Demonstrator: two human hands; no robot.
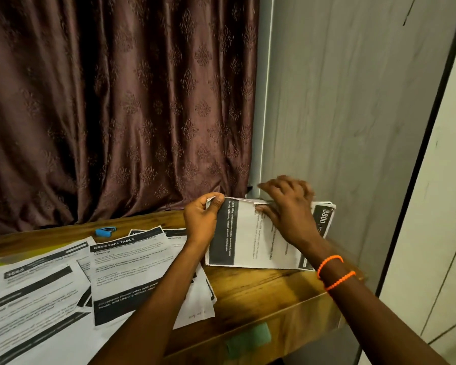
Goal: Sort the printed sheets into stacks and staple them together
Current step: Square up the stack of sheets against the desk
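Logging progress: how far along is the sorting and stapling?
Early to midway, I'd judge. Done: one pile gathered at the table's right end. In hand: the left hand pinches that pile's far corner, the right hand presses on its far edge. Left: loose sheets overlap across the left side; the blue stapler lies unused behind them.

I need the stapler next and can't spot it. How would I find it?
Look along the wooden table toward the brown curtain. The stapler lies near that far edge, beyond the spread printed sheets. It is small and blue, unlike the black-and-white paper.
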